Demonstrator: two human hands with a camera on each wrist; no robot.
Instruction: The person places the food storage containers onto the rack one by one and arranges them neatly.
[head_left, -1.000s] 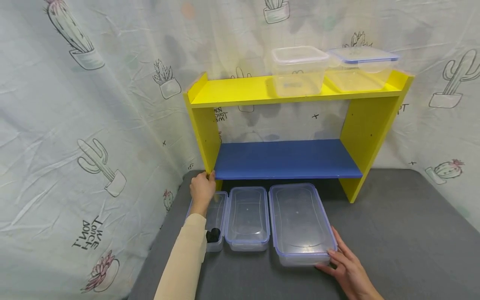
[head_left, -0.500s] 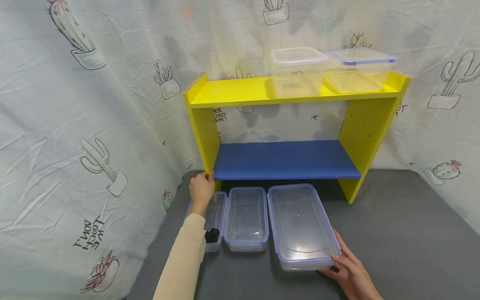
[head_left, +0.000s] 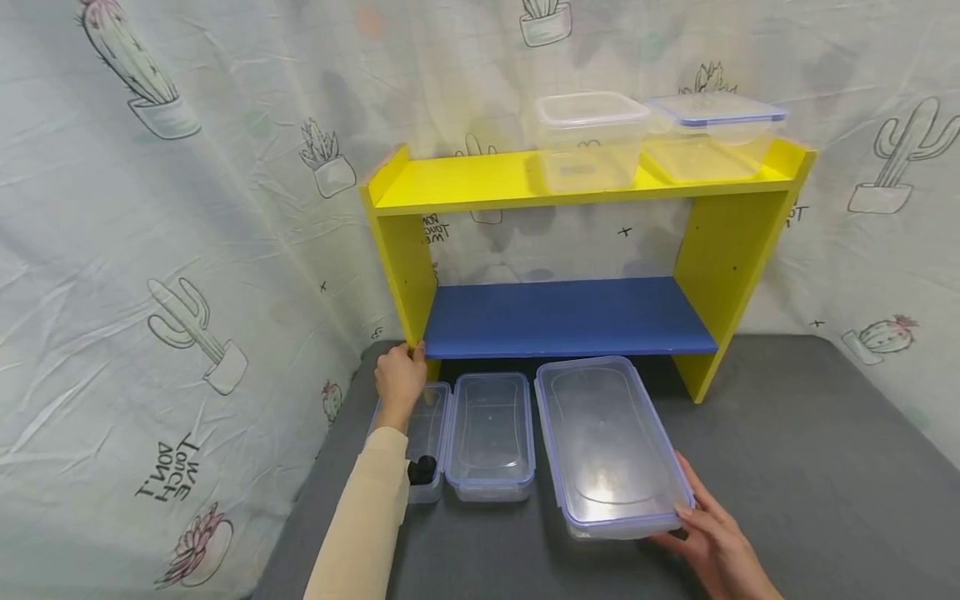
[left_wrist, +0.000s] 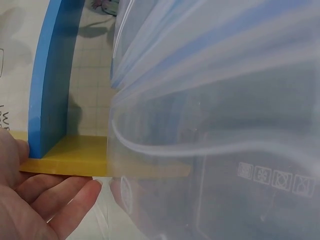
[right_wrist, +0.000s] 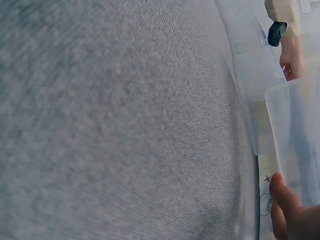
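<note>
Large box point(head_left: 603, 442), clear with a blue-rimmed lid, is located before the yellow shelf unit point(head_left: 720, 275), its far end close to the front edge of the blue board point(head_left: 570, 317) in the head view. Its near end appears raised off the grey table point(head_left: 810, 467); whether the far end bears on anything cannot be told.

Right hand point(head_left: 716, 542): fingers partly closed on the near right corner of the large box, thumb at the lid rim, other fingers below. This grip presumably supports the corner from underneath while the thumb prevents tipping.

Left hand point(head_left: 400, 379): fingers bent round the front edge of the left upright point(head_left: 401, 283), where it meets the blue board. The hold probably braces the unit against shifting.

Middle box point(head_left: 491, 429) and left box point(head_left: 431, 425) lie side by side, lengthwise to the unit, left of the large box; this orientation likely suits the low space beneath the blue board. Two taller boxes, the square box point(head_left: 588, 142) and the blue-edged box point(head_left: 712, 133), stand on the top board, where nothing above limits their height.
</note>
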